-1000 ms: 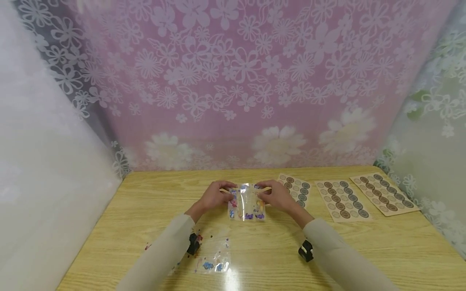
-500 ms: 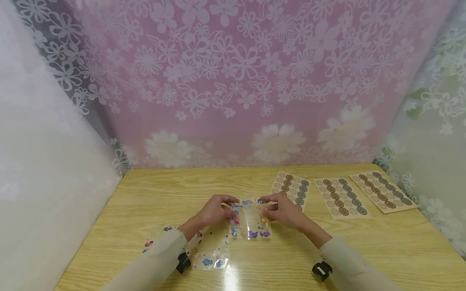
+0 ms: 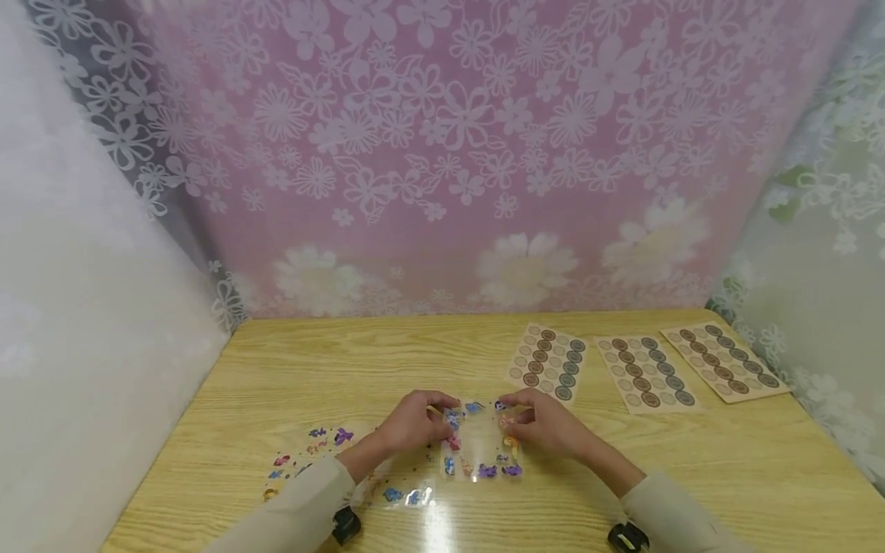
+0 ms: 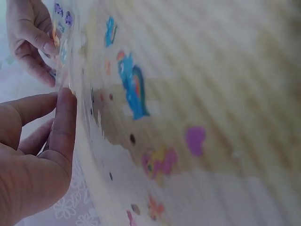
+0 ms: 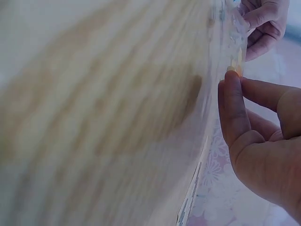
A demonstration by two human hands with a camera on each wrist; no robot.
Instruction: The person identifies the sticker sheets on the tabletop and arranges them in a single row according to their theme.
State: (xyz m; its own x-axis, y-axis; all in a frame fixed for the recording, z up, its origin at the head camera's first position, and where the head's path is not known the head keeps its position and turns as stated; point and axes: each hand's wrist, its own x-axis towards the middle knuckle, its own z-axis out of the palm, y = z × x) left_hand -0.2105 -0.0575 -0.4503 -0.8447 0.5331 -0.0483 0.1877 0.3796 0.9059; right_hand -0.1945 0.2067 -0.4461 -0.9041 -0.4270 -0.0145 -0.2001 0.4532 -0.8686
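Observation:
A small clear plastic sheet [image 3: 482, 442] printed with little colourful pony figures along its edges is held between both hands, low over the table. My left hand [image 3: 412, 422] pinches its left edge between thumb and fingers, and my right hand [image 3: 549, 425] pinches the right edge the same way. In the left wrist view the left thumb and fingers [image 4: 66, 117] meet at the sheet's edge. The right wrist view has the right fingertips [image 5: 231, 77] closed on the opposite edge. To the lower left, partly under my left forearm, lies another clear sheet [image 3: 404, 495] with pony figures.
Three beige sheets with rows of round coin-like prints lie at the back right: a left one [image 3: 548, 361], a middle one [image 3: 648, 375] and a right one [image 3: 724, 361]. More printed figures [image 3: 342, 436] show on the table [image 3: 290, 369] at the left. Floral curtains [image 3: 429, 192] surround it.
Both hands have brought the small clear sheet toward the body and slightly right, lowering it near the other clear sheet. The beige sheets have stayed in place.

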